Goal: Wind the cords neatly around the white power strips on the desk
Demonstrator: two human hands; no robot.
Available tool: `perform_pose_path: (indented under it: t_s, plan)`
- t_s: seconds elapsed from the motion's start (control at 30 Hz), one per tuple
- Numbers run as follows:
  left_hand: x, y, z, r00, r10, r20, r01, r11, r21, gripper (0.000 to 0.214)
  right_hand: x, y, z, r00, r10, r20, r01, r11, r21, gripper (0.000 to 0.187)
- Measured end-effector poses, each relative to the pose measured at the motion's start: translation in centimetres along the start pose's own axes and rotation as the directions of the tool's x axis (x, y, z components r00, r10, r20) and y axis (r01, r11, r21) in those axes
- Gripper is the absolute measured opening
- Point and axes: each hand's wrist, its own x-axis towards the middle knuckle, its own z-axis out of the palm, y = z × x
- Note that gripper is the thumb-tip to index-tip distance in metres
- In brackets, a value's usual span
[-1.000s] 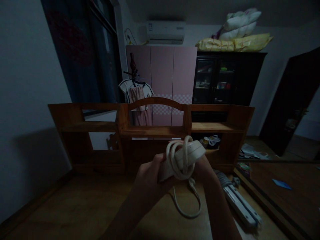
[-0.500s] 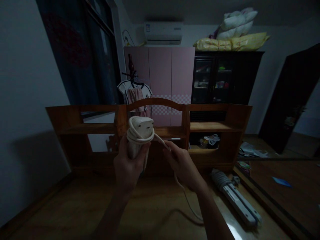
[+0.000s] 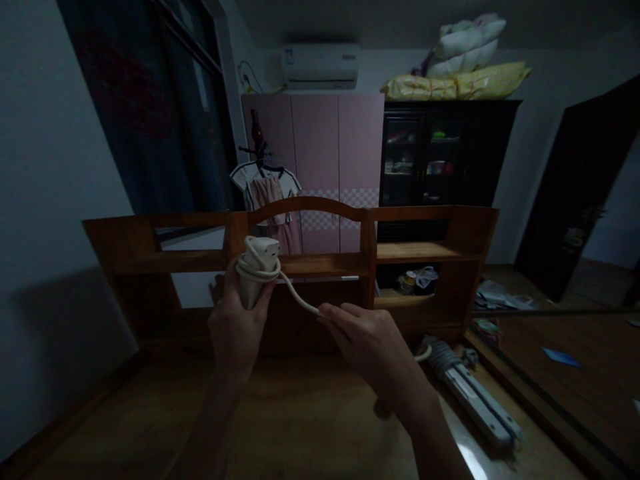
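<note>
My left hand [image 3: 239, 327] is closed round a white power strip [image 3: 259, 270], held upright in front of the wooden desk shelf [image 3: 425, 253]. A loop or two of its white cord [image 3: 299, 301] is wrapped round the strip's top. The cord runs down to the right into my right hand [image 3: 367, 340], whose fingers pinch it. Past that hand the cord curves on to the right over the desk top [image 3: 310, 427].
A second long white power strip [image 3: 475, 400] with coiled cord lies on the desk at the right. A pink wardrobe [image 3: 330, 153], dark glass cabinet [image 3: 440, 153], hanging clothes [image 3: 267, 190] and air conditioner [image 3: 320, 65] stand behind. The room is dim.
The strip went from lying across both hands to upright in my left hand. My right hand drew the cord off to the right, leaving fewer loops on the strip.
</note>
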Motion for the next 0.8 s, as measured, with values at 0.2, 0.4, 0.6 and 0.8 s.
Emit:
perform_pose_path:
  t_s: [0.2, 0.4, 0.6, 0.8]
  plan:
    - [-1.5, 1.7, 0.8, 0.981, 0.066, 0.18, -0.072, 0.997, 0.023, 0.071, -0.8, -1.1, -1.4, 0.996, -0.012, 0.086, 0.013, 1.0, -0.014, 0.02]
    - [-3.1, 3.0, 1.7, 0.833, 0.19, 0.52, -0.125, 0.98, -0.157, 0.068, -1.3, -0.1, -2.5, 0.999, -0.009, 0.044, 0.003, 0.992, 0.128, 0.017]
    - [-4.1, 3.8, 1.3, 0.607, 0.309, 0.732, 0.032, 0.911, -0.411, 0.067, -2.0, 2.5, -4.5, 0.994, 0.094, -0.055, -0.074, 0.954, 0.292, 0.011]
    - [-4.6, 5.9, -0.2, 0.44, 0.412, 0.798, 0.206, 0.819, -0.536, 0.066, -2.3, 3.5, -5.2, 0.988, 0.137, -0.078, -0.098, 0.921, 0.376, 0.008]
